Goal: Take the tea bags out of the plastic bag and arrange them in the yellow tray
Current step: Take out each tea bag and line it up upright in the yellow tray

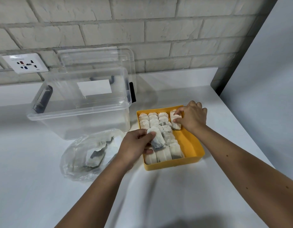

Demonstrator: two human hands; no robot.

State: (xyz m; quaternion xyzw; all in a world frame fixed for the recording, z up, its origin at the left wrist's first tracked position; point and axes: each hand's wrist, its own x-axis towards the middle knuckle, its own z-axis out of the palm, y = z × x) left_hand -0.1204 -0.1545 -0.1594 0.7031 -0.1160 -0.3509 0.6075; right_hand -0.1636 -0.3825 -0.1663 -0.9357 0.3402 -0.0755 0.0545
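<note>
The tea bags were found laid in overlapping rows inside the yellow tray, three columns along its left side being filled from the far wall to the near one. A fourth column had been begun at the far right corner. There a single tea bag was pinched between the thumb and curled fingers of the right hand, beside the third column. The strip of tray nearer than that bag was seen as bare yellow plastic. A held stack of tea bags was gripped above the left columns by the left hand, its thumb pressed on top and its fingers curled beneath. How many bags were in the stack could not be told. The plastic bag was lying open and crumpled just left of the tray on the white table, and several loose bags were visible through it. Behind it a clear storage box with dark handles was set, just beside the tray's far left corner. A clear lid was leaned against the white brick wall, on which a wall socket was mounted.
</note>
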